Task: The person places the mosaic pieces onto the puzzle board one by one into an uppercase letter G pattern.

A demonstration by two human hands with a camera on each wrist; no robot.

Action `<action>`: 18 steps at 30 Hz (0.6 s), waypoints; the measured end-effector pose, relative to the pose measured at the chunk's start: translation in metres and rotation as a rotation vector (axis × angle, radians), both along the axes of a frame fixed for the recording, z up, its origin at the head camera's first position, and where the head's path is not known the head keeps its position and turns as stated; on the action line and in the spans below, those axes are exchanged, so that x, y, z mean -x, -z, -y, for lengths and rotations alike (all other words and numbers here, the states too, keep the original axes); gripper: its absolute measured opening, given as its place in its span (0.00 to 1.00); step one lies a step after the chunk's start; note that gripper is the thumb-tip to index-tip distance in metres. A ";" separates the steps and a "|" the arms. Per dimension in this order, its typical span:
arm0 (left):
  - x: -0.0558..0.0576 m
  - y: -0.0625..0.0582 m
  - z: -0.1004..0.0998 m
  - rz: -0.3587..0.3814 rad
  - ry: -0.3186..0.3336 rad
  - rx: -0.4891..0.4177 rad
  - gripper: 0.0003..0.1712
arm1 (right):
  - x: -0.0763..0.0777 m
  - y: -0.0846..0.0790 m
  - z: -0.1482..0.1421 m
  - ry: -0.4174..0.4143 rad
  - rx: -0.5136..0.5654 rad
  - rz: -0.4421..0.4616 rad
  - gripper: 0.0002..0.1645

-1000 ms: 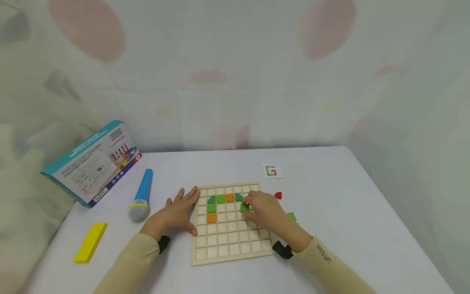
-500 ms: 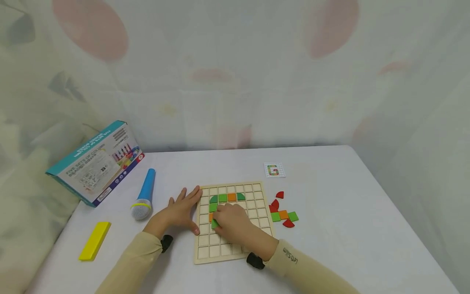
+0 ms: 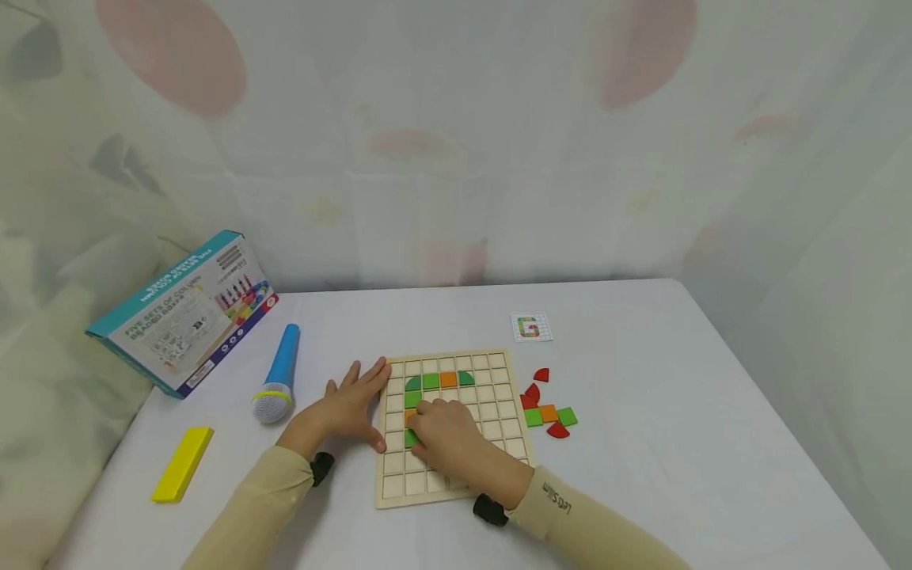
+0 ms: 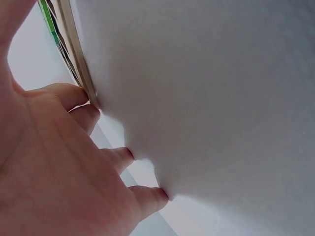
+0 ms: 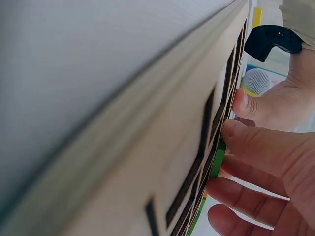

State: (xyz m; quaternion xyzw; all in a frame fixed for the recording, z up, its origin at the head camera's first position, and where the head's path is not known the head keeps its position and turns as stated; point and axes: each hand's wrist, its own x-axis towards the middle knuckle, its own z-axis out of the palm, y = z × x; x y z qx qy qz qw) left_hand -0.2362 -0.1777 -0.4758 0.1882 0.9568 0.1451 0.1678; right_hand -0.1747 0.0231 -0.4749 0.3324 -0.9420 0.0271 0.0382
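A square wooden grid board (image 3: 492, 475) lies on the white table. Its upper rows carry a bent line of green and orange tiles, with dark green quarter-round tiles (image 3: 466, 378) at the two corners. My right hand (image 3: 452, 439) is over the board's left part, thumb and fingertips pinching a green square tile (image 3: 412, 438) at a cell below an orange one (image 3: 409, 417). In the right wrist view that green tile (image 5: 217, 162) shows between thumb and fingers. With fingers spread, my left hand (image 3: 349, 412) rests beside the board, index finger and thumb against its left edge.
Right of the board lie loose red quarter-rounds (image 3: 558, 430) and green and orange squares (image 3: 549, 413). Behind them is a small card (image 3: 530, 327) with a G pattern. At left are a blue toy microphone (image 3: 283, 360), a yellow block (image 3: 182, 465) and a leaning box (image 3: 192, 313).
My right hand has carried the green square tile from the board's right side to its left column, uncovering the loose tiles at right. The left hand stays at the edge.
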 end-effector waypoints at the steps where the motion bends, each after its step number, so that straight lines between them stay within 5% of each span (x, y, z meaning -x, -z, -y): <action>1: 0.000 0.000 0.000 0.003 -0.003 0.000 0.78 | 0.000 0.000 0.000 0.001 0.006 0.003 0.13; 12: -0.001 -0.001 0.000 0.010 -0.013 0.005 0.78 | 0.001 -0.007 -0.013 -0.053 0.109 0.038 0.13; 18: -0.003 -0.004 -0.003 0.007 -0.013 0.008 0.78 | 0.003 -0.007 -0.044 -0.003 0.163 0.014 0.13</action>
